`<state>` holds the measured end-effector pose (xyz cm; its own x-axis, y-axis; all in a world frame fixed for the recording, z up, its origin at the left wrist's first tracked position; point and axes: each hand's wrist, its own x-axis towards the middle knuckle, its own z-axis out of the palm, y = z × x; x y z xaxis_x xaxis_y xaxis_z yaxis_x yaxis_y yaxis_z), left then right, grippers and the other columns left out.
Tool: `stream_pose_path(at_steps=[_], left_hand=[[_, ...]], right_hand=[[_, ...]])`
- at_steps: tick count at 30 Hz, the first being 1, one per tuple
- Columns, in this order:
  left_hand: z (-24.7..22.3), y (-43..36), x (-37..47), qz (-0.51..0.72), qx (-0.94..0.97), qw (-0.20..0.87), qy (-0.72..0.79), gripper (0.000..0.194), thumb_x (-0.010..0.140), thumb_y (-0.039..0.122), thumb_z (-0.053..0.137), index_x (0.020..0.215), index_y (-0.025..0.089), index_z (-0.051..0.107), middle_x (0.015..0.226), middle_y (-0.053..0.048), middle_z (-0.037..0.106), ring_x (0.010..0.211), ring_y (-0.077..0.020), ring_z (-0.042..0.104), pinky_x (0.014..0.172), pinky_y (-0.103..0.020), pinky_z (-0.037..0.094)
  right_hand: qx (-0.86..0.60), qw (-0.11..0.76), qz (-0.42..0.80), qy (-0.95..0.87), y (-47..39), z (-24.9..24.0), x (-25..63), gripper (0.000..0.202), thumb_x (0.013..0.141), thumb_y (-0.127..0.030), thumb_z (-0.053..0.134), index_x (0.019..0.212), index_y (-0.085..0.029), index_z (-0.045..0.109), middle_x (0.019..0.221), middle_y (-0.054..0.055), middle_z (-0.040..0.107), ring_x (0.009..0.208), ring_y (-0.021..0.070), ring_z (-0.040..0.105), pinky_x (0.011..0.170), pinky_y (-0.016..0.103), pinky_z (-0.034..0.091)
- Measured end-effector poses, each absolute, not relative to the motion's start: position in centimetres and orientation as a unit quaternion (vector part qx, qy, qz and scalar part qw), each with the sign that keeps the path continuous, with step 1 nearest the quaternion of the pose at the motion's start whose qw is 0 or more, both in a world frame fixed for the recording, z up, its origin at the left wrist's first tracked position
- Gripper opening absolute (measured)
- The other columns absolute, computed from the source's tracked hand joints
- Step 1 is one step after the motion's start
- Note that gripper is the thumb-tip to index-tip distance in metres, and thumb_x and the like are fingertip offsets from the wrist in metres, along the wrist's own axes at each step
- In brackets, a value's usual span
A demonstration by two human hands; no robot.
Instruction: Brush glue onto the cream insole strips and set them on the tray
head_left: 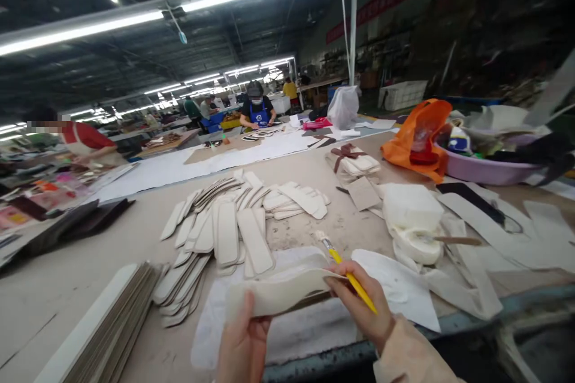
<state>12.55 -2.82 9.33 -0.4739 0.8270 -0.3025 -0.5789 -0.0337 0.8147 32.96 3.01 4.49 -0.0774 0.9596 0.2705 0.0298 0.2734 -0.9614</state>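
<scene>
A pale, wavy strip (283, 294) is held up between both hands near the table's front edge. My left hand (246, 335) grips its left end, thumb on top. At its right end, my right hand (362, 299) pinches the strip and also holds a yellow-handled brush (354, 284), its bristles pointing up and away. Beneath lies a white sheet (204, 335). Just beyond are many pale rounded pieces (227, 233) in overlapping piles. A white tub (420, 245) with whitish residue stands to the right, a flat stick across it.
A stack of long strips (103, 329) lies at front left. Dark sheets (85, 221) are behind it. At right are a purple basin (489, 167), an orange bag (417, 137) and a tied bundle (353, 163). People work at tables farther back.
</scene>
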Motion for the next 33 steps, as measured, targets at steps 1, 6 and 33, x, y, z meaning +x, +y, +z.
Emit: stream_pose_path(at_steps=[1,6,33], left_hand=[[8.4,-3.9,12.1,0.695,0.115,0.497,0.506,0.037,0.067,0.028,0.078,0.102,0.025,0.066,0.1,-0.002,0.07,0.086,-0.0173,0.066,0.064,-0.024,0.055],[6.8,-6.9,8.1,0.621,0.154,0.465,0.613,0.041,0.054,0.031,0.084,0.088,0.014,0.069,0.081,-0.003,0.067,0.063,-0.0112,0.059,0.052,-0.02,0.05],[6.2,-1.5,0.7,0.321,0.463,0.328,0.759,0.037,0.067,0.05,0.063,0.054,0.018,0.049,0.047,0.006,0.043,0.048,-0.0106,0.039,0.049,-0.023,0.027]], right_hand=[[-0.435,0.532,0.43,-0.586,2.9,4.2,32.7,0.023,0.082,-0.041,0.062,0.081,-0.02,0.054,0.07,0.001,0.06,0.057,0.0141,0.055,0.053,0.023,0.046],[-0.485,0.536,0.378,-0.579,2.9,3.7,31.6,0.028,0.077,-0.045,0.065,0.077,-0.021,0.051,0.063,-0.004,0.048,0.053,0.0117,0.045,0.049,0.022,0.039],[-0.548,0.476,0.231,-0.648,5.9,1.6,29.9,0.023,0.083,-0.043,0.058,0.091,-0.022,0.056,0.066,-0.002,0.057,0.057,0.0153,0.056,0.054,0.025,0.045]])
